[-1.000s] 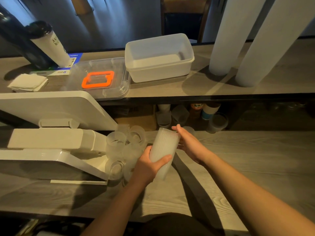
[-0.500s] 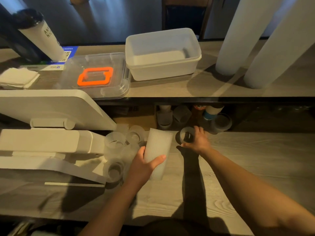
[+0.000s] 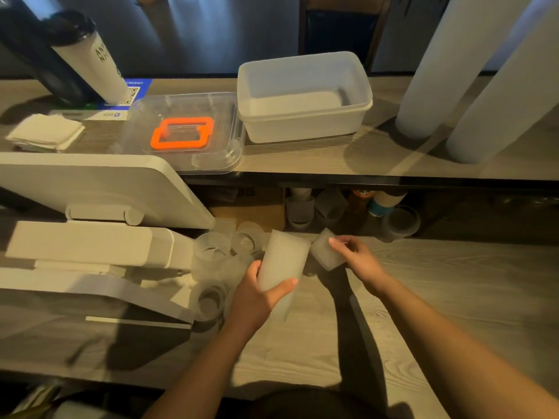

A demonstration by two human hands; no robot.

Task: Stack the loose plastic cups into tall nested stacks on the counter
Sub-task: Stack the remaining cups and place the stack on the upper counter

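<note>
My left hand (image 3: 257,300) grips a nested stack of ribbed frosted cups (image 3: 284,261), tilted with its open mouth up and to the right. My right hand (image 3: 360,261) holds a single frosted cup (image 3: 325,252) just right of the stack's mouth, tipped on its side. Several loose frosted cups (image 3: 211,252) stand in a cluster on the lower counter (image 3: 453,297) left of the stack, one of them (image 3: 208,303) near the white stand's foot.
A white screen on a stand (image 3: 90,192) fills the left. On the upper shelf sit a white tub (image 3: 302,98), a clear lid with an orange ring (image 3: 181,134), napkins (image 3: 45,131) and two tall white cup stacks (image 3: 453,71). More cups (image 3: 399,222) stand under the shelf.
My right hand reached to a cup at the back of the counter, picked it up and brought it left beside the stack's mouth. The left hand kept its hold on the stack.
</note>
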